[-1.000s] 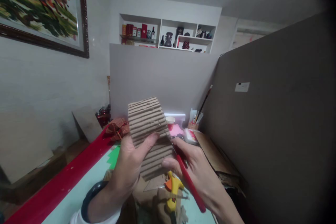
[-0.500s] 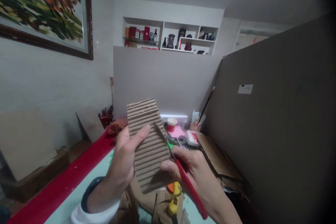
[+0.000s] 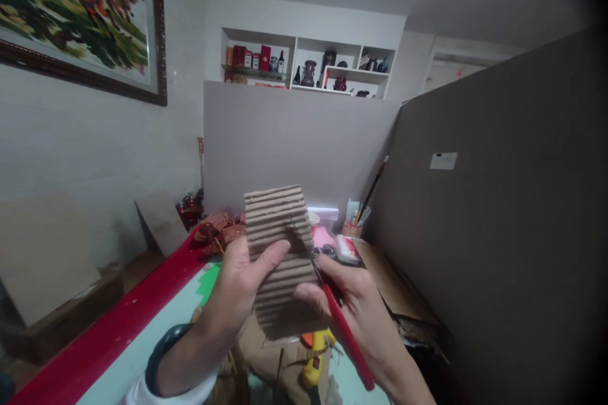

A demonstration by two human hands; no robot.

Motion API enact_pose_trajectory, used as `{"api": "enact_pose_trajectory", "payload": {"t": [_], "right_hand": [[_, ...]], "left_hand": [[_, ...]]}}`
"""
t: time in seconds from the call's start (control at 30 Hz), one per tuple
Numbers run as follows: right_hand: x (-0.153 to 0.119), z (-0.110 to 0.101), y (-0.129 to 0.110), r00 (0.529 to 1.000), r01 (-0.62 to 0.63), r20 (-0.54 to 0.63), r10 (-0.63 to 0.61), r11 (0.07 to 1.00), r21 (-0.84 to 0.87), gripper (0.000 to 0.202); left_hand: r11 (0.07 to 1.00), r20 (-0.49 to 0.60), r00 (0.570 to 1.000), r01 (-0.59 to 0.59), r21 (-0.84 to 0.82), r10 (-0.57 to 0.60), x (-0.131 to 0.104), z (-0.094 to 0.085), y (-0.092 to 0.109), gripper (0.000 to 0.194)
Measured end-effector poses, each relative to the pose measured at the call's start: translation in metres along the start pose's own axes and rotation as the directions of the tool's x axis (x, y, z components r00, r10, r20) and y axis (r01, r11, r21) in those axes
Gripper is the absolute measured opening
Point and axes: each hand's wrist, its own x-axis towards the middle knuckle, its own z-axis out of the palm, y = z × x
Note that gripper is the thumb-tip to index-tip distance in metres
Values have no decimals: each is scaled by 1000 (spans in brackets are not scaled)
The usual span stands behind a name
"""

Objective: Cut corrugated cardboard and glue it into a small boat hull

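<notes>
A piece of corrugated cardboard [image 3: 278, 218], ridges running across it, is held up in front of me. My left hand [image 3: 244, 281] grips its left edge, thumb lying over the ridged face. In my right hand [image 3: 351, 304] are red-handled scissors [image 3: 349, 345], their dark blade lying slantwise over the upper right part of the cardboard. My right thumb is close to the cardboard's lower right side. Whether the blades are cutting into it I cannot tell. Below, a yellow glue gun [image 3: 313, 370] lies on the table among brown cardboard scraps [image 3: 263, 354].
A red-edged table [image 3: 109, 304] runs along the left. Brown crumpled material [image 3: 218, 231] lies at its far end. Behind are pink paper [image 3: 323, 237], a white packet [image 3: 348, 249] and a holder [image 3: 352, 228] with brushes. Cardboard sheets [image 3: 399, 285] lie at right, beside a tall grey panel [image 3: 498, 202].
The cardboard and my left hand have shifted to the right, and the cardboard stands more upright. It now covers most of the red cup behind. My right hand has hardly moved.
</notes>
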Motion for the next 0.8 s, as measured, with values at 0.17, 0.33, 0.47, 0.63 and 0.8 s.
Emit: {"api": "enact_pose_trajectory", "payload": {"t": [0.17, 0.33, 0.47, 0.63, 0.8], "right_hand": [[0, 2, -1, 999, -31, -11, 31, 999, -32, 42], [-3, -2, -6, 999, -7, 38, 7, 1000, -8, 36], [-2, -2, -5, 999, -53, 5, 54, 997, -59, 43], [-1, -3, -4, 999, -19, -28, 17, 998, -66, 42], [-1, -4, -4, 998, 11, -63, -20, 989, -145, 41]], "left_hand": [[987, 65, 994, 99, -130, -91, 3, -2, 7, 18], [969, 52, 994, 110, -221, -101, 2, -2, 8, 15], [986, -6, 1000, 24, -167, -25, 1, -1, 5, 19], [997, 96, 995, -12, 72, 5, -2, -1, -1, 21], [994, 206, 978, -1, 109, -22, 1, -4, 1, 27]]}}
